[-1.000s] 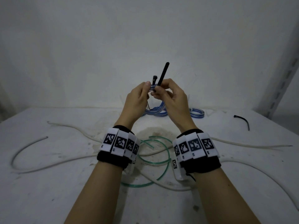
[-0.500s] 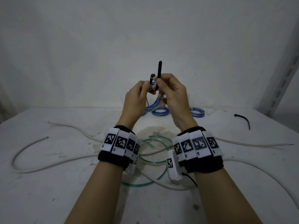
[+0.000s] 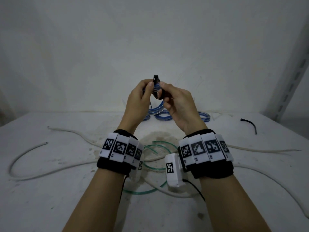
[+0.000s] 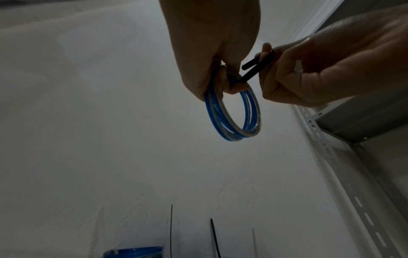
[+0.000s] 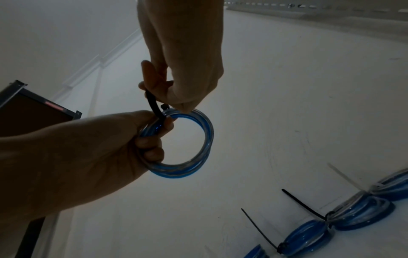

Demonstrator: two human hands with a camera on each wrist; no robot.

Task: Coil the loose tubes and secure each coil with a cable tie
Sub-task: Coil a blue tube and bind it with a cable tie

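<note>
Above the counter point(image 3: 50, 190), at chest height, your blue-and-clear tube coil point(image 4: 234, 118) hung as a tight ring of several turns. Your left hand point(image 3: 137, 101) gripped its top, fingers curled round the strands. Your right hand point(image 3: 178, 104) pinched the black cable tie point(image 5: 155, 106) looped over the coil beside your left thumb.

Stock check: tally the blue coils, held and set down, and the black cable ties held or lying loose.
Blue coil, held: 1
Blue coils, set down: 4
Black cable tie, held: 1
Black cable tie, lying loose: 1
Total: 7
</note>
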